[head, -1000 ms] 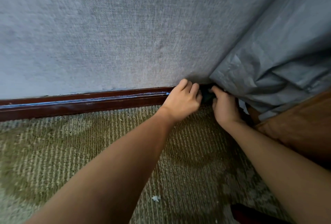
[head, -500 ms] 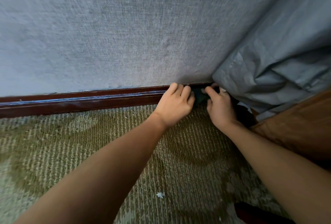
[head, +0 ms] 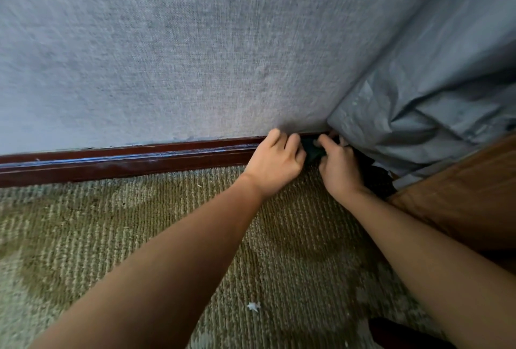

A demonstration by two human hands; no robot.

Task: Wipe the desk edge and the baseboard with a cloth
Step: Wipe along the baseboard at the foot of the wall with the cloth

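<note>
**Cloth at the baseboard corner**

We find the dark green cloth (head: 312,150) held at the glossy red-brown wooden baseboard (head: 125,160), between the left hand (head: 275,163) and the right hand (head: 339,171). The right hand pinches it with curled fingers. The left hand curls at its left edge; we cannot tell whether it grips. A crumpled grey sheet (head: 418,125) hangs just beside, above olive ribbed carpet (head: 111,237).
</note>
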